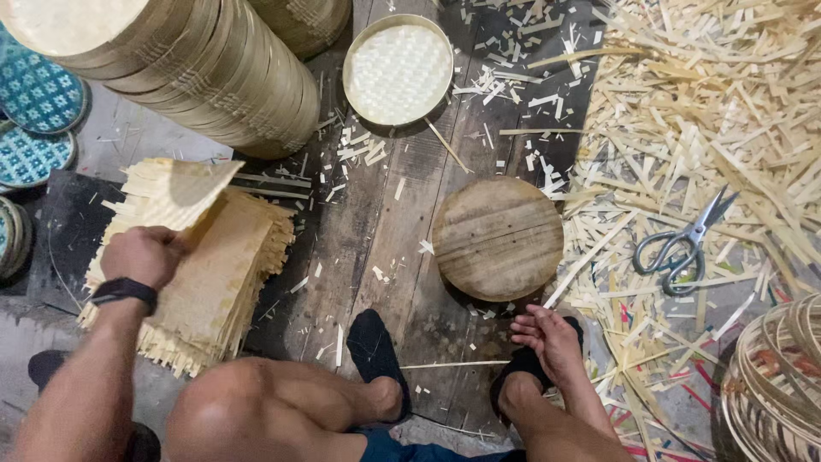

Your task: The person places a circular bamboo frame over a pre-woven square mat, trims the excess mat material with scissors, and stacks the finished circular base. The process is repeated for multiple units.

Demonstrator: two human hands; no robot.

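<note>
Stack of woven bamboo sheets (214, 274) is lying at 9 o'clock; left hand (144, 254) is pinching up the top sheet (175, 192). Round wooden block (498, 237) is sitting at centre. Right hand (552, 338), fingers loosely spread and holding nothing, is resting at 5 o'clock. Scissors (684, 244) are lying at 3 o'clock.

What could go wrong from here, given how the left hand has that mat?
1. The left hand lifts one woven mat off the mat stack; frayed strip ends could snag and drag neighbours.
2. The leaning stack of round trays stands right behind and might topple if bumped.
3. Scissors lie half-buried in bamboo offcuts, easy to grab blindly.
</note>
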